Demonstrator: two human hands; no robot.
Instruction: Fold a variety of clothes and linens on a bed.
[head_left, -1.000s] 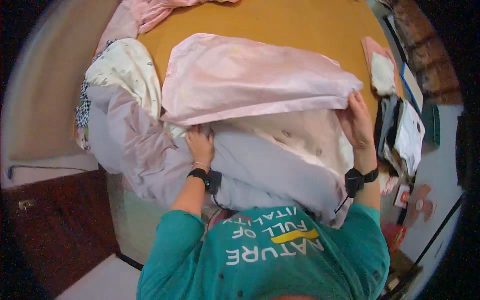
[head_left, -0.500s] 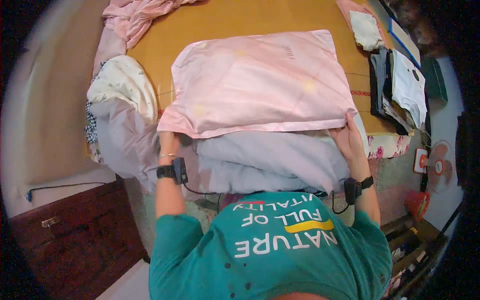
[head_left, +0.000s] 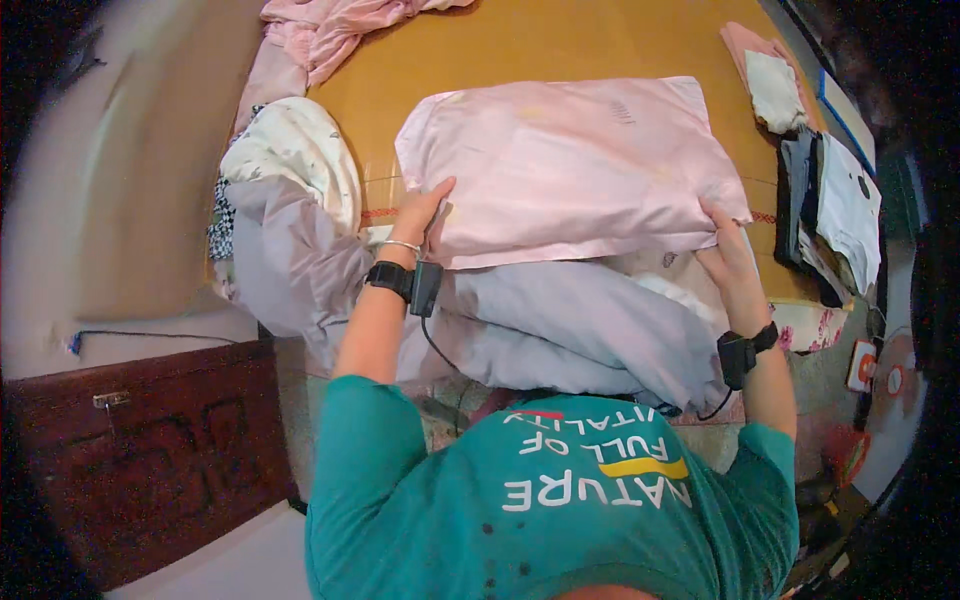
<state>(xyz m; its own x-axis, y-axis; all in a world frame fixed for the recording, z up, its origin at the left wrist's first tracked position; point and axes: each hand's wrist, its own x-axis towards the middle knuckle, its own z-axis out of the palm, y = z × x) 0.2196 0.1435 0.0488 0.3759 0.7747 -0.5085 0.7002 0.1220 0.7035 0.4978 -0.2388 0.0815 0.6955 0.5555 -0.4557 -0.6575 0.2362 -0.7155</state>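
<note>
A pillow in a pale pink pillowcase (head_left: 570,170) lies nearly flat in front of me, its long side toward my body. At its near left corner, my left hand (head_left: 424,212) grips the edge, thumb on top and the other fingers mostly hidden beneath. My right hand (head_left: 724,248) pinches the near right corner, its thumb resting on the cloth. Just below the pillow's near edge bunches a grey-lilac quilt (head_left: 560,315), which spreads to the left under my left forearm.
A tan mat (head_left: 560,40) covers the bed. White patterned bedding (head_left: 300,150) is heaped at the left, and pink cloth (head_left: 330,35) at the far left. Folded clothes (head_left: 845,205) lie along the right edge. A dark red wooden chest (head_left: 170,450) stands at lower left, a fan (head_left: 890,380) at right.
My left hand has shifted from under the near left corner to the pillow's left side, its thumb now on top. That corner's loose flap no longer sticks out. The whole view has shifted a little.
</note>
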